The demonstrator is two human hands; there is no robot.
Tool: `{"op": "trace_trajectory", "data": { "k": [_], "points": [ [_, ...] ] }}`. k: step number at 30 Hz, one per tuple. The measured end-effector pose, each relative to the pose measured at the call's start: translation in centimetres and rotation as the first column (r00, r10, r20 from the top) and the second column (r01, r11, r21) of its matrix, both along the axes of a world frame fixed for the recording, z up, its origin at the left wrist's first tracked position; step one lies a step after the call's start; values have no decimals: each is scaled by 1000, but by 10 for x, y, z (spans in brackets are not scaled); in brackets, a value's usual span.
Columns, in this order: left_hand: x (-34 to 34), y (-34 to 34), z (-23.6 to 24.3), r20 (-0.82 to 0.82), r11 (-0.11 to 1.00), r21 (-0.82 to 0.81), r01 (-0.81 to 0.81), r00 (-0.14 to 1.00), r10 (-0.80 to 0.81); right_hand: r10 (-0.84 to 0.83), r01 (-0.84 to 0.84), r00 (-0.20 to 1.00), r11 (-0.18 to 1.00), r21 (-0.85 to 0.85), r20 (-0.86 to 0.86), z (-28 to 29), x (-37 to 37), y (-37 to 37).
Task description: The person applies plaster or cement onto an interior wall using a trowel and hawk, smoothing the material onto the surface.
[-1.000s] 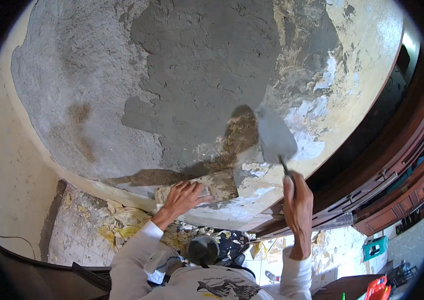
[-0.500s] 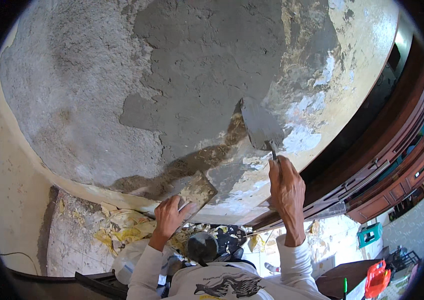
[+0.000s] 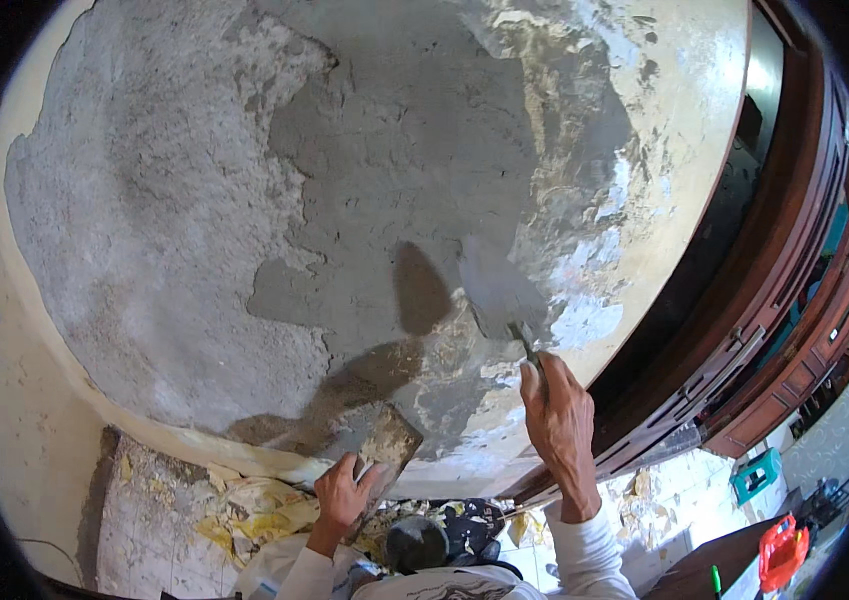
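My right hand (image 3: 562,425) is wrapped round the handle of a pointed trowel (image 3: 499,290), whose grey blade points up and to the left. The blade stands off the wall, for its dark shadow falls apart from it on the left. Lower left, my left hand (image 3: 344,497) grips a small mortar board (image 3: 389,440) streaked with grey and tan mortar. Before me the wall carries a smooth patch of damp grey mortar (image 3: 404,160). Rough, paler plaster (image 3: 164,210) lies to its left, and flaking paint (image 3: 584,290) to its right.
A dark bucket (image 3: 416,543) stands on the floor below my hands. Rubble and yellowish scraps (image 3: 259,510) litter the floor by the wall's foot. Reddish-brown wooden furniture (image 3: 794,290) lines the right side, with a green stool (image 3: 756,475) and a red object (image 3: 782,553) lower down.
The trowel blade has come away from the mortar, and its shadow now shows separately. My view has shifted, so the hands sit lower in it. Both hands keep their grips.
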State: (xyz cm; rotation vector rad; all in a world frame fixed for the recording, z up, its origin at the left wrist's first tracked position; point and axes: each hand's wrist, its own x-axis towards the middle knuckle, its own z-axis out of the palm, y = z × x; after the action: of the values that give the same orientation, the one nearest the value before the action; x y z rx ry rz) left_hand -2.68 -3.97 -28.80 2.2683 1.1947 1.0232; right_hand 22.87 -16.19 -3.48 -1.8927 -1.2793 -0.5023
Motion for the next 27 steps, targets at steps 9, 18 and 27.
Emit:
{"op": "trace_trajectory", "data": {
  "k": [9, 18, 27],
  "points": [
    [-2, -11, 3, 17, 1000, 3, 29, 999, -30, -2, 2, 999, 1000, 3, -54, 5, 29, -19],
    [16, -16, -15, 90, 990, 39, 138, 986, -141, 88, -108, 985, 986, 127, 151, 174, 58, 38],
    [-2, -38, 5, 195, 970, -242, 16, 980, 33, -3, 106, 975, 883, 456, -221, 109, 131, -3]
  ]
}}
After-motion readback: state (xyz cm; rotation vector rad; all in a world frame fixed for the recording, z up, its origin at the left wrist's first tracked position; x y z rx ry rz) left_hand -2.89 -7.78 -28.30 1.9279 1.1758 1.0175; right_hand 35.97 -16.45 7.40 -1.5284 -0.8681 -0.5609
